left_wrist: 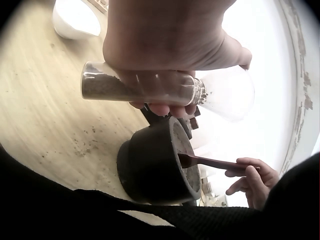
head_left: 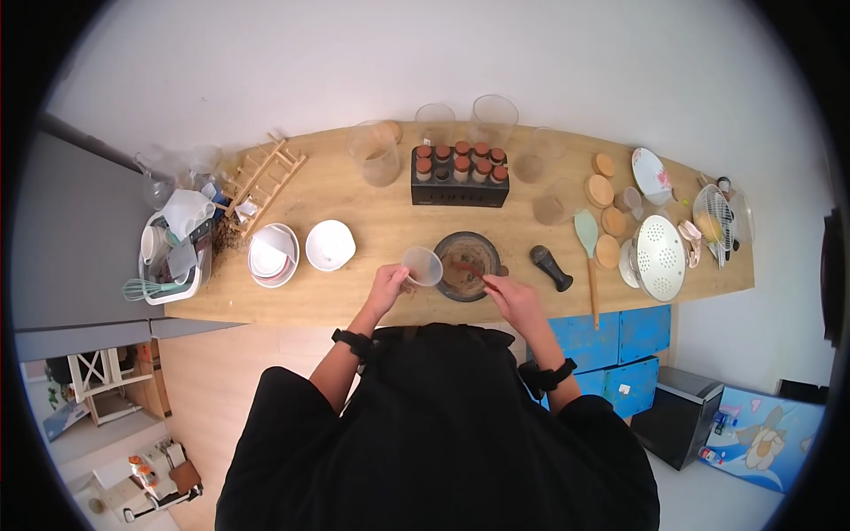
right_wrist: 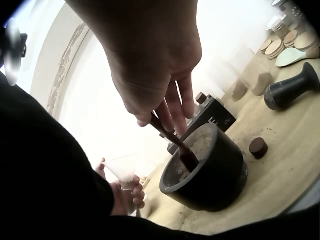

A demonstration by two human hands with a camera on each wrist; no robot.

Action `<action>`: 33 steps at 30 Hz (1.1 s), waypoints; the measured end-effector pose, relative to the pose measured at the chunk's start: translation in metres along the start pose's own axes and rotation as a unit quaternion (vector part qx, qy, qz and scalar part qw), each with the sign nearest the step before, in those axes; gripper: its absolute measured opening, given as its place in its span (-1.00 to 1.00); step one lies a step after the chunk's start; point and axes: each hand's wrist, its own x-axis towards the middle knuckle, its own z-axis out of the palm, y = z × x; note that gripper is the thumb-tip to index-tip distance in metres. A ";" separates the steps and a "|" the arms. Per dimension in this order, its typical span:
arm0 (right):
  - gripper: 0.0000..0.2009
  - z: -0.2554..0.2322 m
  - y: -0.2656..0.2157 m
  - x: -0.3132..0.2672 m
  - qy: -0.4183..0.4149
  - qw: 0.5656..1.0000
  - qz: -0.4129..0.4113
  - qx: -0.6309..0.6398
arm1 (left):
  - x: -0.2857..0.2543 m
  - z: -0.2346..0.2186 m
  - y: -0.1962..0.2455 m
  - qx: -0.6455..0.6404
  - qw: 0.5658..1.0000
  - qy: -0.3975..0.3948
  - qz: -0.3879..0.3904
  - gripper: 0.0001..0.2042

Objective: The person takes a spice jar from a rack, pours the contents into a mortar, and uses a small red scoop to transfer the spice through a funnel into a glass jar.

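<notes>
My left hand (head_left: 387,288) grips a small glass bottle (left_wrist: 102,86) partly filled with dark powder, beside the mortar. A clear funnel (left_wrist: 227,92) sits in the bottle's mouth, with dark grains near its neck. My right hand (head_left: 516,301) pinches the handle of a reddish-brown spoon (left_wrist: 220,163). The spoon's bowl rests inside the black mortar (right_wrist: 220,170), against brown powder. A dark brown cap (right_wrist: 258,148) lies on the table near the mortar, and a black pestle (head_left: 551,268) lies to its right.
Behind the mortar stands a black rack (head_left: 460,192) of capped bottles. Clear containers (head_left: 374,155) line the back. White bowls (head_left: 330,245) stand at left, near a wooden rack (head_left: 266,177). A green spatula (head_left: 587,232), wooden lids (head_left: 598,190) and a white colander (head_left: 660,258) occupy the right.
</notes>
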 end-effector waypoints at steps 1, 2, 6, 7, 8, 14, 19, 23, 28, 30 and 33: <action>-0.78 0.001 0.002 0.000 0.029 1.000 0.005 0.001 | 0.000 0.000 -0.002 -0.002 1.000 0.010 0.007 -0.56; -0.78 0.001 0.003 0.000 0.058 0.998 0.010 0.001 | -0.001 0.000 -0.003 -0.003 1.000 0.019 0.015 -0.56; -0.80 -0.007 0.003 0.002 -0.005 1.000 0.015 -0.024 | -0.002 -0.001 0.001 0.009 1.000 0.013 -0.005 -0.57; -0.81 -0.006 0.004 0.001 0.031 0.998 0.058 0.007 | -0.002 0.000 0.001 0.007 1.000 0.019 0.000 -0.57; -0.83 -0.007 0.006 0.000 0.066 0.992 0.100 0.037 | -0.002 0.002 0.001 0.005 1.000 0.026 0.004 -0.57; -0.80 0.016 0.031 -0.015 0.066 0.913 0.319 0.244 | -0.001 0.001 -0.003 0.029 0.999 0.026 0.002 -0.55; -0.72 0.026 0.045 -0.024 0.106 0.792 0.433 0.418 | -0.003 0.001 -0.004 0.029 0.999 0.031 0.007 -0.56; -0.72 0.030 0.050 -0.030 0.101 0.752 0.454 0.468 | -0.002 -0.003 -0.007 0.035 0.999 0.027 -0.005 -0.59; -0.73 0.015 0.046 -0.033 0.133 0.707 0.459 0.521 | -0.001 -0.001 -0.012 0.057 0.997 0.045 -0.012 -0.63; -0.73 -0.004 0.036 -0.030 0.140 0.709 0.453 0.522 | 0.003 0.000 -0.014 0.070 0.997 0.042 -0.019 -0.64; -0.75 -0.027 0.017 -0.022 0.154 0.736 0.414 0.514 | 0.007 0.003 -0.013 0.095 0.995 0.022 -0.017 -0.65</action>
